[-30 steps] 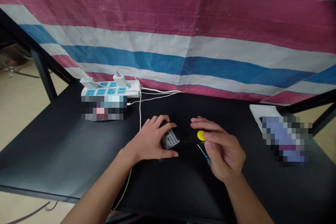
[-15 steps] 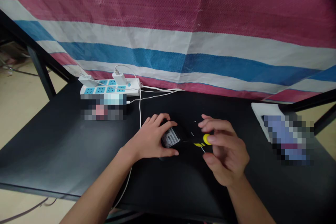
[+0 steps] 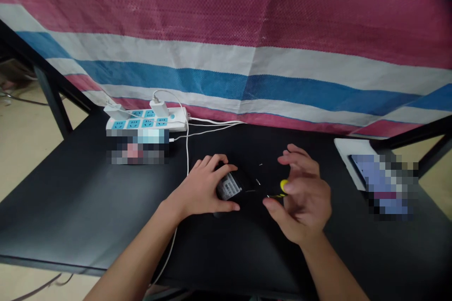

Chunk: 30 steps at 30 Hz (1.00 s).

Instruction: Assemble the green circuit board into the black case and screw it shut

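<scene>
My left hand [image 3: 205,186] is closed round a dark, palm-sized computer mouse [image 3: 230,186], pressing it to the table with its labelled underside up. To its right, my right hand [image 3: 305,197] holds a small screwdriver [image 3: 283,185] with a yellow and black handle. The metal tip shows by the thumb, pointing left and apart from the mouse; the fingers hide part of the handle. Between the hands, a small metal screw [image 3: 258,182] lies on the table, and a tinier bright piece [image 3: 261,164] lies beyond it.
A white power strip [image 3: 176,124] with plugged-in chargers stands at the back left of the black table [image 3: 70,207], beside a blurred-out device. A white cable [image 3: 187,150] runs past my left forearm. Another blurred device [image 3: 377,183] rests on white paper at right. Striped sheeting [image 3: 247,56] hangs behind.
My right hand has turned the screwdriver: its tip now points left by the thumb, and less of the handle shows. The left hand and the mouse have stayed in place.
</scene>
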Each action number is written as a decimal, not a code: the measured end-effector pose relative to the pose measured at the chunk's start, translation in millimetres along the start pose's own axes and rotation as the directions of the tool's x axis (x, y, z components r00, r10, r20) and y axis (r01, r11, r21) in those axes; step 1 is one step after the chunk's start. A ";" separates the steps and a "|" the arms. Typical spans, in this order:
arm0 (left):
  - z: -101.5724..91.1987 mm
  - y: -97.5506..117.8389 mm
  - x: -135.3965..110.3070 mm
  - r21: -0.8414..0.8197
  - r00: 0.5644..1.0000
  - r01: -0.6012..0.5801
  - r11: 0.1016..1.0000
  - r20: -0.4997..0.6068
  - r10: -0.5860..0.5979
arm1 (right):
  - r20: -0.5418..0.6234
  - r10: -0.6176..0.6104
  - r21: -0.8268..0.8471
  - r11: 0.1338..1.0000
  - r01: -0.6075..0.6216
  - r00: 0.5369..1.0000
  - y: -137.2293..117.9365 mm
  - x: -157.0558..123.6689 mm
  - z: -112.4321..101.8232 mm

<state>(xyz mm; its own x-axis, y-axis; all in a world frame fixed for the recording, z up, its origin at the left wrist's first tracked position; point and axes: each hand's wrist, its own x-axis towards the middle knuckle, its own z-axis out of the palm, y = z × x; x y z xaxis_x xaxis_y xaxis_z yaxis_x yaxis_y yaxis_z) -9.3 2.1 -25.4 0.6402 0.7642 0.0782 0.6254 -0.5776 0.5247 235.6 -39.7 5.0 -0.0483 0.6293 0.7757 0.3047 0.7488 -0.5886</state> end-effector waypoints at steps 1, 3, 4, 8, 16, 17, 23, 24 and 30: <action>0.2 -0.3 -0.1 -0.002 1.000 -0.003 1.000 0.000 0.003 | 0.010 0.032 0.029 0.999 -0.032 0.999 0.0 -0.7 -0.3; 0.6 -1.0 -0.2 -0.002 1.000 -0.006 1.000 -0.003 0.006 | 0.059 0.079 0.071 0.994 -0.083 0.995 0.1 -2.0 -1.3; 0.7 -1.3 -0.1 -0.003 1.000 -0.007 1.000 -0.005 0.007 | 0.073 0.082 0.069 0.994 -0.087 0.994 0.2 -2.4 -2.0; -0.2 -1.4 0.3 -0.011 1.000 -0.011 1.000 -0.006 0.011 | 0.024 0.039 0.012 0.999 -0.040 0.999 -0.2 -1.9 -3.6; -0.1 -1.9 0.1 -0.010 1.000 -0.009 1.000 -0.010 0.009 | 0.011 0.045 0.055 0.997 -0.045 0.999 -0.6 -1.7 -3.2; 0.1 -2.0 0.1 -0.013 1.000 -0.011 1.000 -0.011 0.011 | 0.026 0.045 0.069 0.997 -0.047 0.999 -0.2 -1.8 -3.5; -0.8 -1.1 0.8 -0.014 1.000 0.000 1.000 -0.006 0.000 | 0.057 0.025 0.074 0.997 -0.029 0.998 -0.6 0.4 -5.5; -1.1 -0.8 0.8 -0.013 1.000 0.000 1.000 -0.003 -0.001 | 0.069 0.027 0.087 0.996 -0.033 0.997 -1.0 0.7 -5.8; -1.0 -1.1 0.6 -0.016 1.000 0.004 1.000 0.000 -0.004 | 0.065 0.033 0.065 0.997 -0.038 0.997 -2.0 1.3 -6.1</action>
<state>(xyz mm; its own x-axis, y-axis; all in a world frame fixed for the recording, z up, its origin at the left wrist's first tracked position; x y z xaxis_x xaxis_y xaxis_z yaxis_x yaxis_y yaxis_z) -10.0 3.5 -25.0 0.6378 0.7665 0.0757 0.6206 -0.5697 0.5388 240.7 -41.7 8.6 -0.0993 0.6661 0.7392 0.2437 0.7365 -0.6310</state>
